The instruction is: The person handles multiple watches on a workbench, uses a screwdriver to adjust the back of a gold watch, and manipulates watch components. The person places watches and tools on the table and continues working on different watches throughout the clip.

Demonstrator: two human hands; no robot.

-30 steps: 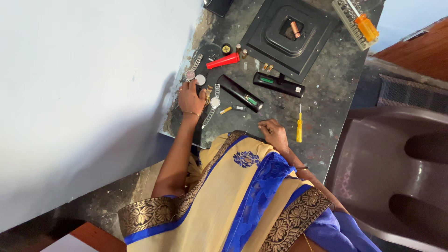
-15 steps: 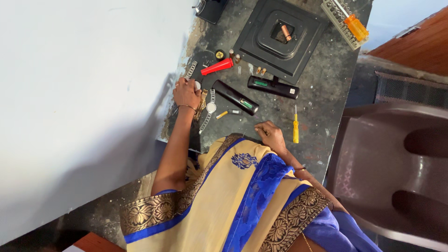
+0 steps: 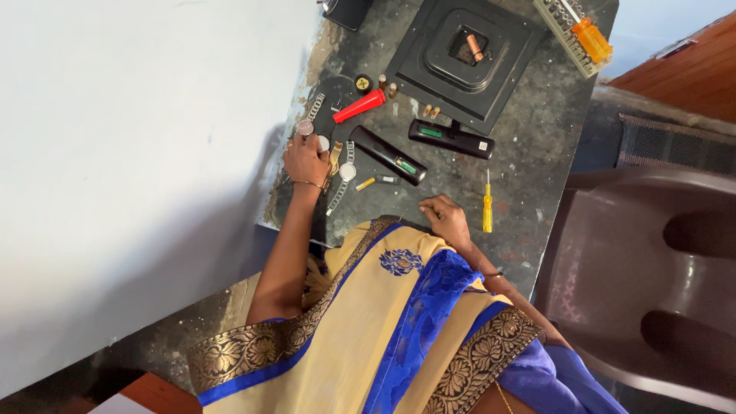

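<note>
Fingers (image 3: 300, 147) of left hand (image 3: 305, 159) curl over gold-strapped wristwatch (image 3: 335, 157); grip unclear. Right hand (image 3: 445, 218) rests loosely curled, empty, left of upright-lying yellow screwdriver (image 3: 487, 205).

L hand (image 3: 305, 159) flat, palm down, arm straight; R hand (image 3: 445, 217) loosely curled, elbow bent

The left hand (image 3: 305, 159) is hemmed in: a white wall (image 3: 138, 153) runs close along one side, and wristwatches (image 3: 341, 175) lie touching or just beside it on the other. Past them a black remote (image 3: 388, 156) and a red cone-shaped piece (image 3: 359, 106) block the way toward the black square base (image 3: 464, 57). Bare surface (image 3: 529, 153) lies open between the right hand (image 3: 445, 218), the yellow screwdriver (image 3: 487, 205) and a second remote (image 3: 451, 139), seemingly.
</note>
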